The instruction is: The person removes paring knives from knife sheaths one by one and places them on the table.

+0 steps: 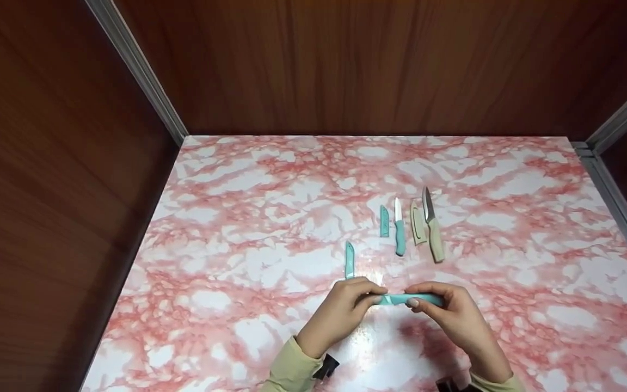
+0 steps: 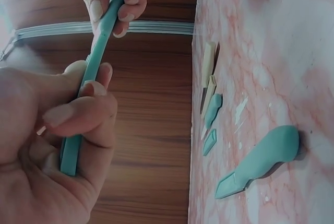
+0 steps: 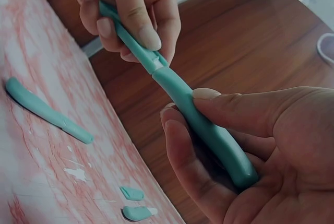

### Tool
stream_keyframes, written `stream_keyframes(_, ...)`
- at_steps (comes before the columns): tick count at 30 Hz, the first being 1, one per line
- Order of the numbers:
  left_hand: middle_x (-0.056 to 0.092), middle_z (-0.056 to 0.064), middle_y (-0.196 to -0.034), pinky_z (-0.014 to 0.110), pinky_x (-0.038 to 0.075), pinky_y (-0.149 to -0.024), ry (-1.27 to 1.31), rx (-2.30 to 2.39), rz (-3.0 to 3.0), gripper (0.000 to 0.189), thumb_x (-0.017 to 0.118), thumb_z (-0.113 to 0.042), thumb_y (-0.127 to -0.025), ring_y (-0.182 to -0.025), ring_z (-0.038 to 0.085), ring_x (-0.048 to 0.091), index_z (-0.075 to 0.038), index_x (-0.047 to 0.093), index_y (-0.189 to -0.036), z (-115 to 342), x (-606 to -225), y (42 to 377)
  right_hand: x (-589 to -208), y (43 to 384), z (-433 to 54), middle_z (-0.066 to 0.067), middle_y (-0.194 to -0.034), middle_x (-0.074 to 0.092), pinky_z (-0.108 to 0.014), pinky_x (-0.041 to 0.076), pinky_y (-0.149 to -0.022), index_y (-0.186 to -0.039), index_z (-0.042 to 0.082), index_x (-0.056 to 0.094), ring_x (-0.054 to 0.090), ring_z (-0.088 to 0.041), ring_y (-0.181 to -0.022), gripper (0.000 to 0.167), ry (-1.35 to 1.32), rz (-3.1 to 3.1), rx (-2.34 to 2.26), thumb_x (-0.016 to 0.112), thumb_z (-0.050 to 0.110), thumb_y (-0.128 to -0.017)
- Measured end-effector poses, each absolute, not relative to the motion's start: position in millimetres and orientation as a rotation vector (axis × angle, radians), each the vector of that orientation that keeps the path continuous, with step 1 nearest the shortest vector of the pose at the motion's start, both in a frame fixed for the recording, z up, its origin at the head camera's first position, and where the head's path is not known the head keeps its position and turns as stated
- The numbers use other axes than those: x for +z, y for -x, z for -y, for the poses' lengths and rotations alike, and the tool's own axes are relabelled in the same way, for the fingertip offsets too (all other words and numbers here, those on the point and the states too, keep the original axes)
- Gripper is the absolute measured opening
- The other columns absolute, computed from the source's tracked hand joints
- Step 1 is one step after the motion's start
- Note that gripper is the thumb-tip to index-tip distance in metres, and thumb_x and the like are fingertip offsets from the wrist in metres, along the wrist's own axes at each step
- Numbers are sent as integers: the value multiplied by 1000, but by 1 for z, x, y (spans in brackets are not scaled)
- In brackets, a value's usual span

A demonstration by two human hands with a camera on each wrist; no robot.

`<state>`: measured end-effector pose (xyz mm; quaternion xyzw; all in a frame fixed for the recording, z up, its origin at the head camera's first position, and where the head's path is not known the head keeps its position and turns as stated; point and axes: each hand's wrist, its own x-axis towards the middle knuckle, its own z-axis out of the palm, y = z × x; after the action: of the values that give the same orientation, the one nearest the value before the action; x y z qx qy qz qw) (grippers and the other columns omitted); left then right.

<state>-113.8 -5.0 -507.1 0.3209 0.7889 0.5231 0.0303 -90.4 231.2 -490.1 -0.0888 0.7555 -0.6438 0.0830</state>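
My left hand [image 1: 340,307] pinches the teal sheath [image 3: 133,44] of a knife between thumb and fingers. My right hand [image 1: 460,316] grips the teal handle [image 3: 209,127] of that knife, thumb along its top. The blade sits mostly inside the sheath; a short pale strip shows between sheath and handle in the right wrist view. Both hands hold the knife above the table, roughly level in the head view. Just beyond my left hand lies another sheathed teal knife [image 2: 263,156], its handle end hidden by the hand in the head view.
Farther back on the red-and-white marbled table [image 1: 226,218] lie a small teal sheath [image 1: 384,221], an unsheathed teal knife [image 1: 399,237], a pale green sheath [image 1: 418,224] and a larger pale green knife [image 1: 436,242] with bare blade. Brown wood-grain panels [image 1: 346,65] enclose the table.
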Motion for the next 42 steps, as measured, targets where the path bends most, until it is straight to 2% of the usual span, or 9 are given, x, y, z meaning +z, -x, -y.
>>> stream_keyframes(11,65,-4,-93,13,48,-71,-1060,1613,-2447,18,59,-16,-95,-80,5,61,-11,72,-107,8,-505,115,-490,90,-230,-20,-94,68,-32,57,-74,-107,-11,66,69,-19,-82,24,289,-2261,-1919,68,2,-87)
stream_keyframes(18,64,-5,-92,14,48,-67,-1036,1624,-2445,19,59,-17,-95,-76,1,56,-13,72,-108,8,-507,114,-491,90,-230,-21,-93,68,-33,57,-74,-108,-10,66,68,-19,-81,24,291,-2260,-1939,68,2,-87)
stream_keyframes(25,64,-6,-92,14,48,-68,-1022,1630,-2435,19,59,-17,-95,-76,3,57,-13,72,-109,9,-505,115,-492,92,-231,-19,-91,68,-35,57,-74,-107,-8,67,68,-19,-80,22,284,-2256,-1943,68,2,-87)
stream_keyframes(32,64,-6,-91,14,48,-66,-1018,1627,-2431,20,59,-17,-95,-74,1,55,-13,72,-109,8,-505,114,-491,91,-232,-23,-91,67,-34,57,-74,-107,-13,64,68,-28,-81,25,318,-2241,-1955,67,1,-87)
stream_keyframes(42,63,-6,-90,14,48,-66,-1015,1620,-2438,20,59,-16,-95,-74,1,55,-14,72,-110,9,-504,115,-490,90,-233,-25,-91,66,-33,57,-75,-108,-12,65,68,-18,-80,23,321,-2225,-1976,66,-1,-87)
